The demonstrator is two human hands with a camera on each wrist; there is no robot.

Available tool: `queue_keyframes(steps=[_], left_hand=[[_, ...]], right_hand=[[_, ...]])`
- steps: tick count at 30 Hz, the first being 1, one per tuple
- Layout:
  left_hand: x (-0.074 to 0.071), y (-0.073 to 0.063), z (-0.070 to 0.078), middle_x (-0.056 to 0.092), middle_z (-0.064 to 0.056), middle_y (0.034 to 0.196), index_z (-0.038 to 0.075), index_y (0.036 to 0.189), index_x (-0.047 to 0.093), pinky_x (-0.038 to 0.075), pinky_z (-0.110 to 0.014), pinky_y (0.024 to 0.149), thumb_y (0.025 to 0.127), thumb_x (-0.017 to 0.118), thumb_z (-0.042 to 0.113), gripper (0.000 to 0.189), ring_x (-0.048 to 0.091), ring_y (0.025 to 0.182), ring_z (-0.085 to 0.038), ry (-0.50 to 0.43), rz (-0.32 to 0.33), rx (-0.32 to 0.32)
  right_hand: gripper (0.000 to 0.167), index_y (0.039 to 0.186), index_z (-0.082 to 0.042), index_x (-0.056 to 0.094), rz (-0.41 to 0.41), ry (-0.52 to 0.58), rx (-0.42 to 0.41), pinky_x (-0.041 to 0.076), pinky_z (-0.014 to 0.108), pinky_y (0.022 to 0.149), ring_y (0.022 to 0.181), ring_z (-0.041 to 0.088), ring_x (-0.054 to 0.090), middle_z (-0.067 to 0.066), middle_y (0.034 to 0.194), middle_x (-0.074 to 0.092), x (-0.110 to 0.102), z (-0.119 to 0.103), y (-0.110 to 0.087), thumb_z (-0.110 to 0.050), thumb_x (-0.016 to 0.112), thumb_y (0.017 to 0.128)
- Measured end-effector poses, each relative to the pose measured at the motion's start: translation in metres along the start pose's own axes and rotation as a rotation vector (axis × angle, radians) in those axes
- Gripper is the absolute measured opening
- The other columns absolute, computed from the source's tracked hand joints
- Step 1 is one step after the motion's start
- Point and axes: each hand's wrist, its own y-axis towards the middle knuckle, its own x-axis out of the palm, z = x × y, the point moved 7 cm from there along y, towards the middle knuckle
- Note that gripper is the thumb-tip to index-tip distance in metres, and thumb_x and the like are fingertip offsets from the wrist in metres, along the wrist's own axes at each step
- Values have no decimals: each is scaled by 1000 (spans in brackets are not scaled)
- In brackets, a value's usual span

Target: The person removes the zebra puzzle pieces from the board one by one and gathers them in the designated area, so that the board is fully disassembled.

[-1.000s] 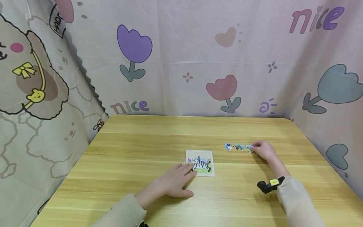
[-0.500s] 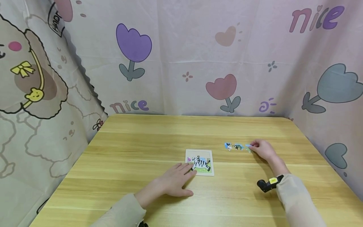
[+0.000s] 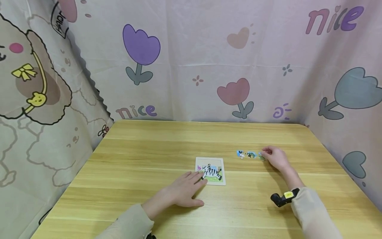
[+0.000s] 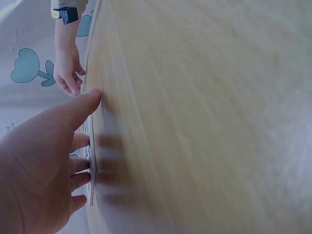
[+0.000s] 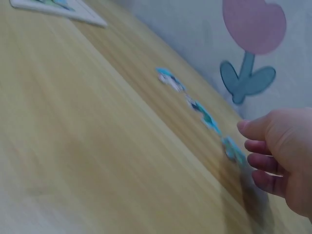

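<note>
While the left hand (image 3: pixel 185 191) lies spread, its fingertips over the near-left edge of the zebra puzzle tray (image 3: pixel 212 161) at its two o'clock, presumably to keep it steady, look out to the tray's own two o'clock! Three jigsaw pieces sit in a row on the wooden table (image 3: pixel 155 142): white-and-blue piece (image 3: pixel 240 154), green-and-blue piece (image 3: pixel 251 155), then green piece (image 5: pixel 234 148), spaced apart, perhaps for easy picking. And there's the right hand (image 3: pixel 276 158), fingers loosely curled, apparently gripping nothing, green piece at its nine o'clock; contact, I can't tell.
</note>
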Motion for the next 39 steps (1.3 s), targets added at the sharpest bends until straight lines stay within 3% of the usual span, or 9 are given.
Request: queue_keyframes(steps=[6, 10, 16, 23, 27, 33, 39], left_hand=[[1, -1, 0, 21, -11, 152, 15, 145, 31, 17, -42, 111, 87, 45, 61, 76, 21, 138, -25, -2, 9, -2], [1, -3, 1, 19, -11, 152, 14, 146, 30, 17, -42, 112, 87, 45, 61, 76, 19, 138, -25, -15, 4, -4], [1, -8, 1, 21, -11, 151, 14, 145, 31, 17, -42, 111, 87, 45, 61, 76, 20, 138, -25, -20, 6, -6], [2, -13, 0, 20, -11, 152, 14, 146, 30, 17, -43, 112, 88, 44, 61, 76, 19, 138, -26, -32, 3, -9], [1, -13, 0, 22, -11, 151, 14, 145, 31, 18, -43, 111, 87, 44, 61, 76, 21, 138, -26, -24, 11, -7], [2, -13, -1, 24, -11, 151, 14, 145, 32, 19, -42, 111, 88, 45, 61, 75, 22, 138, -26, -6, 15, -8], [2, -12, -1, 24, -11, 151, 13, 144, 33, 19, -42, 111, 88, 44, 61, 75, 22, 138, -25, -5, 14, -4]], right_hand=[[27, 107, 8, 60, -3, 74, -37, 47, 46, 79, 88, 32, 58, 20, 95, 63, 10, -32, 2, -14, 60, 90], [28, 109, 8, 59, -50, 144, -64, 48, 43, 81, 89, 30, 59, 17, 95, 63, 24, -60, 3, -12, 61, 89], [27, 109, 6, 60, -126, 230, -132, 48, 33, 73, 84, 23, 57, 9, 90, 62, 48, -101, -1, -9, 62, 88], [25, 105, 7, 61, -213, 299, -215, 50, 30, 72, 83, 21, 58, 5, 86, 62, 73, -147, -10, -6, 65, 84], [28, 108, 5, 61, -281, 327, -211, 50, 27, 70, 83, 18, 57, 2, 86, 61, 90, -163, -15, -7, 67, 83], [25, 104, 5, 61, -359, 352, -268, 50, 24, 67, 77, 15, 55, 2, 82, 59, 111, -184, -21, -2, 68, 80], [23, 101, 2, 62, -407, 251, -335, 47, 23, 61, 69, 11, 52, -1, 76, 56, 126, -192, -24, -3, 70, 80]])
